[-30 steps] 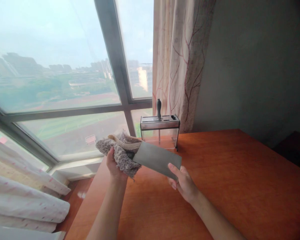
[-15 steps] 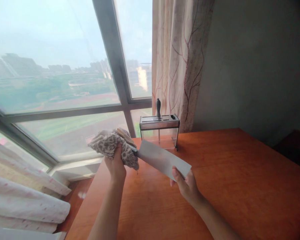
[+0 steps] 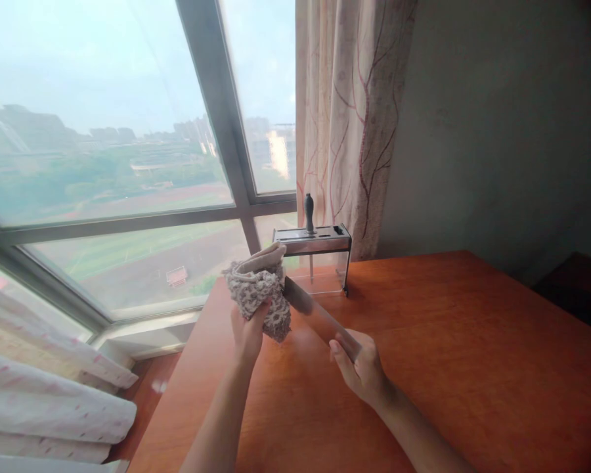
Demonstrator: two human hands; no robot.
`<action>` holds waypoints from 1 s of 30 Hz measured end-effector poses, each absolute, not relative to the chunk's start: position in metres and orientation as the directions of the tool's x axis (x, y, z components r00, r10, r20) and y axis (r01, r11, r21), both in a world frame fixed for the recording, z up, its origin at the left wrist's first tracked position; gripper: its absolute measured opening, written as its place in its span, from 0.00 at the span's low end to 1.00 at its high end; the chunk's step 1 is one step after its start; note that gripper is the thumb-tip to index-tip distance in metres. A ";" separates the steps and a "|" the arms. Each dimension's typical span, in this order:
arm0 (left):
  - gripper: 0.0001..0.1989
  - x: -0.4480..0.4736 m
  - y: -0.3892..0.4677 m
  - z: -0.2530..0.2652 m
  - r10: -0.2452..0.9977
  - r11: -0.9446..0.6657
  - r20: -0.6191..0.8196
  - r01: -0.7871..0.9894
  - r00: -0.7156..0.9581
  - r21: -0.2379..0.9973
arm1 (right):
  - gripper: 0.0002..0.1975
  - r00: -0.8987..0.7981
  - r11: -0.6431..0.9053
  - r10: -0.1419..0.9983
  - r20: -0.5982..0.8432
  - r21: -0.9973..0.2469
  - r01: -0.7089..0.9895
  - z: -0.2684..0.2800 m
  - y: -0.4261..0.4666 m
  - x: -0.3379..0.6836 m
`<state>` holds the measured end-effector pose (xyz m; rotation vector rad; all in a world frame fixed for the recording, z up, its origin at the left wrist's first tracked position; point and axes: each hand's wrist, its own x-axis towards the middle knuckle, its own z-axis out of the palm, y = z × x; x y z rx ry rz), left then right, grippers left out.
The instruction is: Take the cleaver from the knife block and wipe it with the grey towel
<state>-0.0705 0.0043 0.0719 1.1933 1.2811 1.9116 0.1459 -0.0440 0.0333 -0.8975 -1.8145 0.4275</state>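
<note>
My left hand (image 3: 249,332) is closed around a bunched grey-and-white patterned cloth (image 3: 256,282). From the cloth's right side runs a cleaver (image 3: 320,314), its wide metal blade tilted down to the right and smeared by motion. The cleaver's handle is hidden by the cloth. At the blade's far end, my right hand (image 3: 362,368) grips it between thumb and fingers. Both hands are above the table. Just behind the cloth and blade stands a knife block (image 3: 347,240) with clear sides and a metal top, and one dark-handled tool (image 3: 308,213) upright in it.
A reddish-brown wooden table (image 3: 448,328) spreads beneath the hands. Large windows (image 3: 103,157) are at the left and ahead, with a curtain (image 3: 354,118) behind the knife block. Another curtain (image 3: 44,381) hangs at the lower left. A dark wall (image 3: 482,144) is on the right.
My left hand and the cloth have moved right, nearer the knife block. The cleaver's blade has turned so its broad face shows less. My right hand has shifted only slightly.
</note>
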 end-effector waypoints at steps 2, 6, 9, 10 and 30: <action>0.14 -0.064 0.003 0.070 0.856 -0.352 0.323 0.002 -0.404 0.936 | 0.17 -0.251 0.695 0.703 0.665 -0.569 0.439 0.032 -0.043 0.147; 0.15 -0.064 0.001 0.074 0.920 -0.285 0.198 -0.229 -0.338 0.931 | 0.13 -0.325 0.773 0.591 0.738 -0.403 0.490 0.032 -0.042 0.146; 0.17 -0.070 0.001 0.083 0.936 -0.262 0.111 -0.450 -0.334 0.854 | 0.11 -0.390 0.808 0.547 0.741 -0.344 0.478 0.032 -0.042 0.144; 0.17 -0.072 0.001 0.086 0.936 -0.262 0.094 -0.496 -0.339 0.828 | 0.10 -0.401 0.812 0.544 0.737 -0.342 0.473 0.033 -0.042 0.143; 0.19 -0.073 0.000 0.089 0.954 -0.128 0.031 -0.311 -0.300 0.942 | 0.10 -0.466 0.806 0.527 0.711 -0.244 0.540 0.032 -0.045 0.137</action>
